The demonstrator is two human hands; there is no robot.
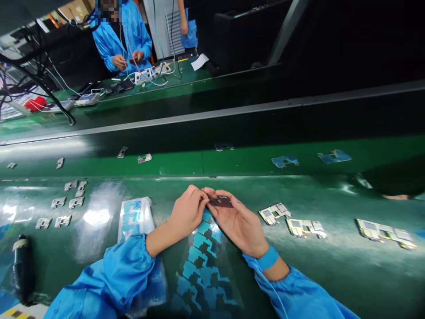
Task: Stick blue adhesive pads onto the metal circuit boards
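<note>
Both my hands meet above the green bench. My left hand (188, 212) is closed in a pinch at the edge of a small dark flat piece (222, 202). My right hand (239, 223) holds that same piece from below, fingers curled around it. Under my hands lies a long clear strip carrying blue stepped stickers (203, 266). A second clear sheet with blue stickers (133, 218) lies under my left forearm. To the right, circuit boards (274, 212) lie face up on the bench.
Small metal shield parts (58, 203) lie in rows at the left. A dark handled tool (22, 266) rests at the left edge. More boards ride the green conveyor (284, 161) behind. Another person in a blue coat (121, 37) works across the line amid cables.
</note>
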